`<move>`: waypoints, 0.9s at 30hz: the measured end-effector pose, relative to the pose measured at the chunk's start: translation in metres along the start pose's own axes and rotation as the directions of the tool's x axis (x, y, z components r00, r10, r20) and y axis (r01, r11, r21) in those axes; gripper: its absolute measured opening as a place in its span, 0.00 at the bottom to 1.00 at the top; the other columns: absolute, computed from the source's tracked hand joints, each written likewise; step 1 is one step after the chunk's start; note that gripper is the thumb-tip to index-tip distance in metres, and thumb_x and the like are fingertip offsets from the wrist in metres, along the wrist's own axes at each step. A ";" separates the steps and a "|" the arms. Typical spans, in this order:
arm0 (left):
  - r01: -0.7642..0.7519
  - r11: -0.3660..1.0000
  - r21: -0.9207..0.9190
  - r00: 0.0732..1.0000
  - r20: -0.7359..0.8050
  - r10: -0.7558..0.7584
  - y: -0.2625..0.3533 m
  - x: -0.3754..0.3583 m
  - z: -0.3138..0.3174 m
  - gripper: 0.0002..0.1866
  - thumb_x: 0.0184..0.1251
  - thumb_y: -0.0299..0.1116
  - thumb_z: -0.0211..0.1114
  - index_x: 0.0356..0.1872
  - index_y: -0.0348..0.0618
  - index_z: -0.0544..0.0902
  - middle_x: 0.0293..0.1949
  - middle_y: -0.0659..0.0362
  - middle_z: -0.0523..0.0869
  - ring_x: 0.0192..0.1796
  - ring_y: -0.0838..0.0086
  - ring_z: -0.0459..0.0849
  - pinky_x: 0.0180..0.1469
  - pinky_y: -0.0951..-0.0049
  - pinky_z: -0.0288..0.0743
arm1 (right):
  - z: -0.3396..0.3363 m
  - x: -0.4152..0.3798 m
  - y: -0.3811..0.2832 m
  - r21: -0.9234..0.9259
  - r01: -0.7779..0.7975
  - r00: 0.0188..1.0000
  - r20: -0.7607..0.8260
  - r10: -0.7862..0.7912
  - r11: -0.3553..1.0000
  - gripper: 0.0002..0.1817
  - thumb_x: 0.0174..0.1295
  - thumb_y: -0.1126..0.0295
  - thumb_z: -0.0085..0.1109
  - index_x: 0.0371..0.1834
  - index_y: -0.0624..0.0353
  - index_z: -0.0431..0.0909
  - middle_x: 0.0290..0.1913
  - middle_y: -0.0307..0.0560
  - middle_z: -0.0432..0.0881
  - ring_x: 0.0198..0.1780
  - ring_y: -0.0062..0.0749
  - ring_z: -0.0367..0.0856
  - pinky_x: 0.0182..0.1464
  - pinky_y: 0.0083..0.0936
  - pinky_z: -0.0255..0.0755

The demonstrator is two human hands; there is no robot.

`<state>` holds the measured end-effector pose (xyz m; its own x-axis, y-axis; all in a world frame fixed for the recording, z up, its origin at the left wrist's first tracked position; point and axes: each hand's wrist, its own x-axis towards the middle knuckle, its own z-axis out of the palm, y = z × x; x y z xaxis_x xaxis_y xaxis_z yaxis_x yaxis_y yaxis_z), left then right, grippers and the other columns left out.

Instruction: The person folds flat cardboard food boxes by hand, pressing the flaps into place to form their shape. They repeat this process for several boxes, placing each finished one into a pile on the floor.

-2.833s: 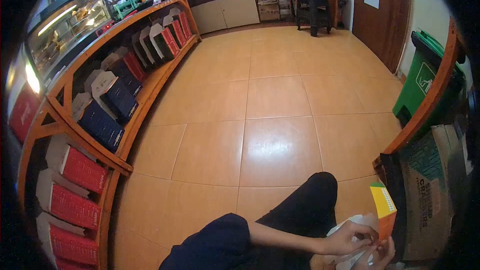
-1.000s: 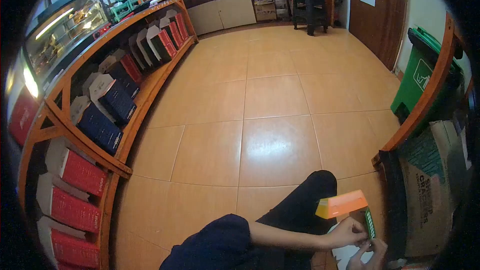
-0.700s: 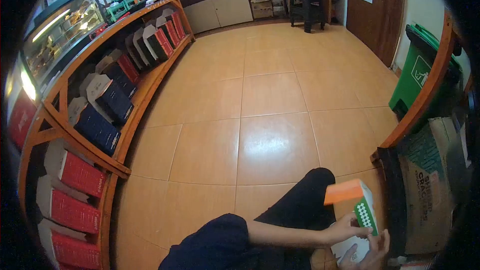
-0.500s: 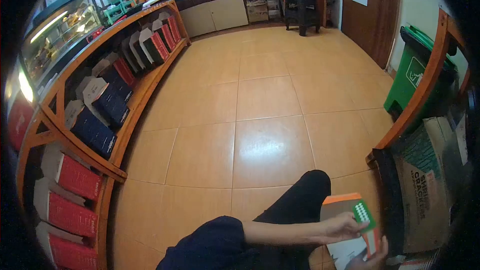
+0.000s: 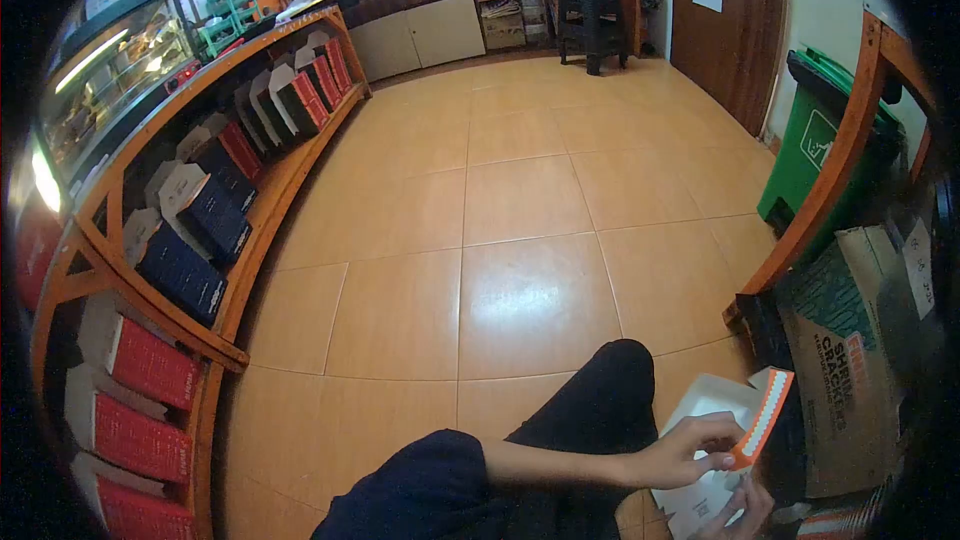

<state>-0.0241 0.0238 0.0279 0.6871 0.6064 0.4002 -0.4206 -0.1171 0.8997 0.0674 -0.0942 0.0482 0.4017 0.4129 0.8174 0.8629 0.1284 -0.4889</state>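
Observation:
A partly folded cardboard carton (image 5: 715,397), white inside with an orange flap that has a white scalloped band, is at the lower right beside my bent knee. My left hand (image 5: 690,450) reaches across and pinches the orange flap between thumb and fingers. Below it, my right hand (image 5: 745,512) grips the carton's lower edge with bent fingers, partly cut off by the dark rim of the view. White notched tabs stick out at the carton's bottom.
Red cartons (image 5: 145,440) and navy cartons (image 5: 190,250) stand on a wooden shelf at left. A brown cardboard box (image 5: 835,400) sits close at right, under a wooden frame (image 5: 800,240). Farther off are a green bin (image 5: 805,155), a black stool (image 5: 590,25) and tiled floor (image 5: 530,190).
The carton has turned, so its white inside and orange flap now face me instead of the grey-brown and green panels. My left hand has shifted its grip onto the orange flap.

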 end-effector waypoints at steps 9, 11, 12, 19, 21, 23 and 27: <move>-0.283 0.928 0.241 0.930 -0.167 0.327 0.004 -0.016 0.011 0.09 0.57 0.17 0.68 0.40 0.31 0.83 0.38 0.50 0.86 0.40 0.65 0.86 0.43 0.71 0.79 | -0.006 -0.009 -0.001 0.155 -0.247 0.967 0.100 0.233 0.956 0.12 0.71 0.68 0.55 0.42 0.68 0.81 0.39 0.51 0.78 0.36 0.30 0.76 0.37 0.30 0.70; -0.290 0.936 0.201 0.924 -0.195 0.328 0.005 -0.018 0.016 0.09 0.57 0.16 0.68 0.40 0.31 0.83 0.38 0.50 0.86 0.40 0.65 0.86 0.42 0.71 0.79 | 0.004 -0.015 0.005 0.161 -0.232 0.973 0.038 0.229 0.959 0.12 0.71 0.68 0.56 0.42 0.68 0.81 0.39 0.50 0.77 0.35 0.30 0.76 0.37 0.29 0.70; -0.263 0.936 0.234 0.929 -0.199 0.311 0.002 -0.018 0.015 0.10 0.56 0.17 0.68 0.40 0.31 0.84 0.39 0.49 0.86 0.41 0.65 0.87 0.43 0.71 0.79 | 0.005 -0.015 0.005 0.161 -0.224 0.975 0.040 0.220 0.961 0.11 0.70 0.69 0.56 0.41 0.68 0.81 0.40 0.49 0.78 0.34 0.30 0.75 0.36 0.28 0.69; -0.262 0.911 0.318 0.925 -0.187 0.331 -0.002 -0.026 0.021 0.11 0.57 0.19 0.68 0.42 0.30 0.83 0.39 0.49 0.86 0.41 0.62 0.87 0.42 0.69 0.80 | 0.009 -0.018 0.006 0.165 -0.131 0.991 0.029 0.128 0.978 0.09 0.70 0.71 0.56 0.42 0.67 0.80 0.42 0.53 0.77 0.35 0.32 0.76 0.37 0.30 0.72; -0.305 0.836 0.457 0.898 -0.153 0.412 -0.012 -0.032 0.023 0.12 0.58 0.20 0.68 0.44 0.30 0.83 0.40 0.48 0.86 0.41 0.61 0.87 0.43 0.68 0.81 | 0.010 -0.021 0.005 0.156 -0.097 0.995 0.028 0.094 0.983 0.10 0.70 0.71 0.55 0.47 0.66 0.80 0.44 0.55 0.78 0.37 0.37 0.79 0.39 0.32 0.74; -0.320 0.818 0.478 0.884 -0.161 0.439 -0.020 -0.036 0.026 0.13 0.59 0.22 0.67 0.45 0.29 0.82 0.41 0.48 0.85 0.41 0.59 0.86 0.42 0.67 0.81 | 0.010 -0.018 0.003 0.137 -0.068 0.997 0.040 0.064 0.988 0.11 0.71 0.70 0.55 0.48 0.67 0.79 0.44 0.56 0.79 0.38 0.39 0.79 0.40 0.33 0.75; -0.254 0.877 0.407 0.886 -0.266 0.380 0.000 -0.027 0.025 0.10 0.61 0.27 0.69 0.40 0.32 0.82 0.38 0.51 0.85 0.38 0.64 0.86 0.40 0.70 0.79 | 0.016 0.005 -0.022 -0.127 0.090 0.982 0.175 -0.067 0.988 0.13 0.71 0.68 0.54 0.50 0.67 0.79 0.46 0.57 0.79 0.41 0.43 0.81 0.42 0.35 0.75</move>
<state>-0.0282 -0.0122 0.0212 0.2918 0.7018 0.6499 -0.3022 -0.5770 0.7588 0.0460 -0.0803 0.0584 0.2832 0.5551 0.7821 0.9274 0.0493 -0.3708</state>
